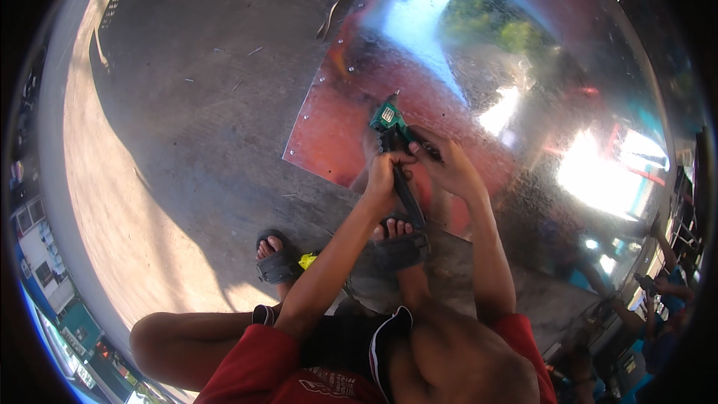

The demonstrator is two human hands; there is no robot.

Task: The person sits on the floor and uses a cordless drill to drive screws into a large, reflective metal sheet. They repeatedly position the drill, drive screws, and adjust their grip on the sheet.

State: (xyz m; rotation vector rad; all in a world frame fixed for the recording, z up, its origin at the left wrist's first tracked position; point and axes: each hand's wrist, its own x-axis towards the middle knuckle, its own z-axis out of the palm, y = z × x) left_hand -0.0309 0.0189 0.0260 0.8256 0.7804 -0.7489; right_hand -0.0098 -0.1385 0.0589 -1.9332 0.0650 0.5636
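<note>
In the head view, the green-and-black hand tool (390,135) is over the shiny metal sheet (329,135), by its near edge. The left hand (383,178) has its fingers wrapped round the tool's black body; the right hand's (449,164) curl partly against its side (how firmly, I cannot tell). It looks rigid, probably head-heavy, best held by the body.

This looks like an open-sided workshop: a bare, shaded floor (217,120) carries a large, shiny metal sheet (523,146) with fasteners along one edge. Sunlit ground (112,202) borders the shade at left.
</note>
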